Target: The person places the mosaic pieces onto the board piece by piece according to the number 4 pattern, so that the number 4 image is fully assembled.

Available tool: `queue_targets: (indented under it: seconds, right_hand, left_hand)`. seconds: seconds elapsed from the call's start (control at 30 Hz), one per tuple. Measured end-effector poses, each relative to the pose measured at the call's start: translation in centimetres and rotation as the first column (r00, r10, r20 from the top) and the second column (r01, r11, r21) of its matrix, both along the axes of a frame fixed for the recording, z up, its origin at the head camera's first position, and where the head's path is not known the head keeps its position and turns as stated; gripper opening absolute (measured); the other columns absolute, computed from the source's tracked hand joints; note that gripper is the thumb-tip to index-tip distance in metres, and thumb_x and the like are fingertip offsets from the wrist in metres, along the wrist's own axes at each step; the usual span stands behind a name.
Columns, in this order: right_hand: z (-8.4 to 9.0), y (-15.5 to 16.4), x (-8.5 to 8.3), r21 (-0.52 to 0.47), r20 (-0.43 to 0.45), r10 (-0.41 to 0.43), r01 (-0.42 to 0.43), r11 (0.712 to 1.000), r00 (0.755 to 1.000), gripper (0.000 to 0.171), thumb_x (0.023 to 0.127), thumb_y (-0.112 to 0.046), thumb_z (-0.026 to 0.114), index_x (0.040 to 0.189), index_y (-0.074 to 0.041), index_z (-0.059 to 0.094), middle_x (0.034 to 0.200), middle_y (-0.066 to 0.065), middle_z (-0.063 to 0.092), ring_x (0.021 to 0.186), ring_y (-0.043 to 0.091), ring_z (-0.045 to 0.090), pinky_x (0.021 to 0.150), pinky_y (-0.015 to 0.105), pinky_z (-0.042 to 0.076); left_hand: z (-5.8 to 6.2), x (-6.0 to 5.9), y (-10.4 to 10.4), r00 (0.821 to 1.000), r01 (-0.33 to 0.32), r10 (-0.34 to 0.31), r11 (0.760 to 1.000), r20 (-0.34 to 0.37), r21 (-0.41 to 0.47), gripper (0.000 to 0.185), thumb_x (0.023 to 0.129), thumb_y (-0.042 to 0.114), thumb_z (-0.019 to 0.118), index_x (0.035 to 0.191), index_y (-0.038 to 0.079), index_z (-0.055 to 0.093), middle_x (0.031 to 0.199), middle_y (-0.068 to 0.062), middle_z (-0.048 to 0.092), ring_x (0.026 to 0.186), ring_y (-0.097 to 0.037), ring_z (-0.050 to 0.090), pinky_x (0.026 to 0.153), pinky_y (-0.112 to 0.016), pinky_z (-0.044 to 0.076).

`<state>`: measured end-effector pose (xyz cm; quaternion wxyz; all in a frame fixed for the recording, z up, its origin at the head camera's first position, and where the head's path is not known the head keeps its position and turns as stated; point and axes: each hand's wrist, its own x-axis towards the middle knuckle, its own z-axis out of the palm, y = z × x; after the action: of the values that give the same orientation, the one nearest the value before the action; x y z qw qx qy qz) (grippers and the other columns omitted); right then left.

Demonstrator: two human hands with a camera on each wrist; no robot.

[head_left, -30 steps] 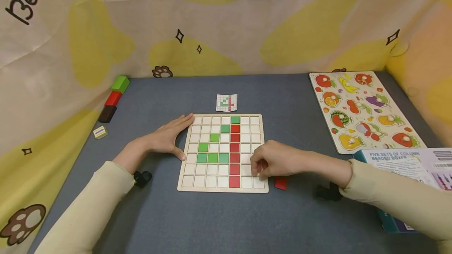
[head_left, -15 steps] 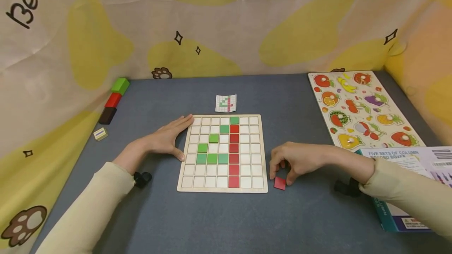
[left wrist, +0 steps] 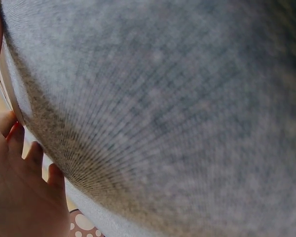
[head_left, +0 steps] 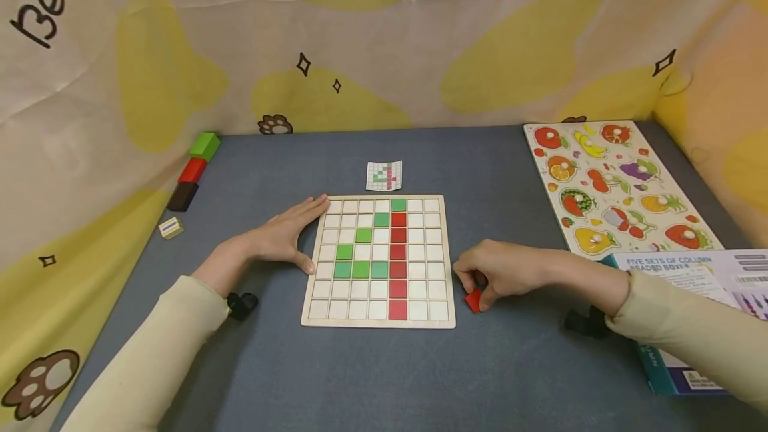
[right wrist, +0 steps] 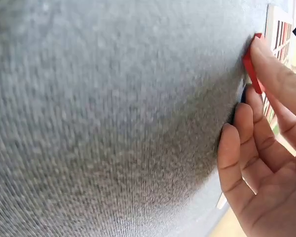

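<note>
A wooden grid board (head_left: 417,322) lies in the middle of the table, with a column of red tiles and several green tiles set in its squares. My left hand (head_left: 279,235) rests along the board's left edge, fingers spread. Just off the board's right side, my right hand (head_left: 504,271) pinches a red square tile (head_left: 473,301) between thumb and fingers. In the right wrist view that red tile (right wrist: 252,66) is tilted up from the table under the thumb. The left wrist view shows the left hand (left wrist: 27,182) with its fingertips at the board's edge.
Behind the board lies a small pattern card (head_left: 384,176). At right are a fruit puzzle board (head_left: 570,205) and a box (head_left: 678,279) under the right forearm. Green, red (head_left: 193,169) and black blocks and a small pale block (head_left: 171,227) line the left edge.
The right hand has moved from over the board's right columns to the red tile beside it and now pinches and tilts that tile. The left hand stays in place.
</note>
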<state>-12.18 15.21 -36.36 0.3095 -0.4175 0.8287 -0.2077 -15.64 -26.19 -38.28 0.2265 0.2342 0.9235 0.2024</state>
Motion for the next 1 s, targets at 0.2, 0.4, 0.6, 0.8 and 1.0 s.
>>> queue_targets:
  seconds: [0.2,0.4,0.6,0.8,1.0]
  right_hand:
    - [0.3,-0.3,-1.6,-0.102,0.005,-0.081,0.081,0.991,0.997,0.022,0.077,-0.019,0.083,0.075,-0.02,0.061,0.067,-0.012,0.058,0.06,0.001,0.05,0.057,0.017,0.042]
    - [0.6,-2.2,-2.5,-0.203,-0.01,-0.189,0.183,0.962,0.982,0.012,0.083,-0.012,0.077,0.085,-0.016,0.066,0.075,-0.006,0.064,0.067,0.006,0.056,0.063,0.02,0.049]
    - [0.1,-5.1,-2.0,-0.234,-0.037,-0.263,0.248,0.94,0.964,0.006,0.083,-0.007,0.075,0.086,-0.013,0.072,0.075,-0.004,0.07,0.069,0.004,0.061,0.067,0.019,0.052]
    - [0.0,-6.4,-1.4,-0.223,-0.103,-0.291,0.263,0.939,0.951,0.01,0.079,-0.004,0.075,0.079,-0.014,0.075,0.072,-0.005,0.071,0.065,0.001,0.059,0.064,0.018,0.051]
    - [-0.1,-6.7,-1.2,-0.208,-0.14,-0.29,0.259,0.943,0.947,0.007,0.076,-0.007,0.08,0.076,-0.014,0.077,0.072,-0.007,0.073,0.065,-0.001,0.059,0.063,0.017,0.049]
  left_hand:
    - [0.1,0.0,0.1,1.0,0.0,0.0,1.0,0.003,0.002,0.131,0.064,0.045,0.09,0.16,0.01,0.008,0.17,-0.008,0.001,0.157,-0.038,0.001,0.122,-0.064,0.01]
    - [0.1,0.0,0.1,1.0,-0.003,0.003,1.0,0.002,-0.003,0.131,0.064,0.045,0.09,0.16,0.011,0.008,0.17,-0.008,0.001,0.157,-0.038,0.001,0.121,-0.065,0.01]
    - [0.1,0.1,0.1,1.0,-0.004,0.004,1.0,-0.001,-0.004,0.131,0.064,0.044,0.09,0.16,0.011,0.008,0.17,-0.008,0.001,0.157,-0.038,0.001,0.122,-0.064,0.01]
    - [0.0,0.1,0.2,1.0,-0.007,0.007,1.0,0.006,0.0,0.131,0.064,0.045,0.09,0.16,0.011,0.008,0.17,-0.008,0.001,0.157,-0.038,0.001,0.121,-0.065,0.01]
    - [0.1,0.1,0.1,1.0,-0.014,0.014,1.0,0.01,-0.001,0.131,0.064,0.044,0.09,0.16,0.011,0.007,0.17,-0.007,0.0,0.157,-0.038,0.0,0.121,-0.066,0.01]
